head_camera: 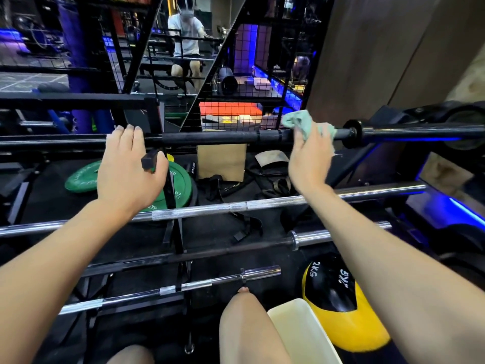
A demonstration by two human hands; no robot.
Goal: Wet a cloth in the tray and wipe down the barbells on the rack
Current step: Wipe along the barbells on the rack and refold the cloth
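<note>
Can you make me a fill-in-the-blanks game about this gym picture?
1. The right hand wipes the top barbell with a pale ____ cloth.
2. The left hand rests on the ____ barbell.
3. The ball beside the tray is black and ____.
4. The plate on the floor is ____.

Missing words: green; top; yellow; green

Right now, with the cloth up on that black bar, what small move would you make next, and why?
Probably slide the right hand and its green cloth leftward along the black barbell. The cloth sits near the bar's collar at the right end, the long middle stretch lies bare, and the left hand rests on the bar, seemingly steadying it.
</note>
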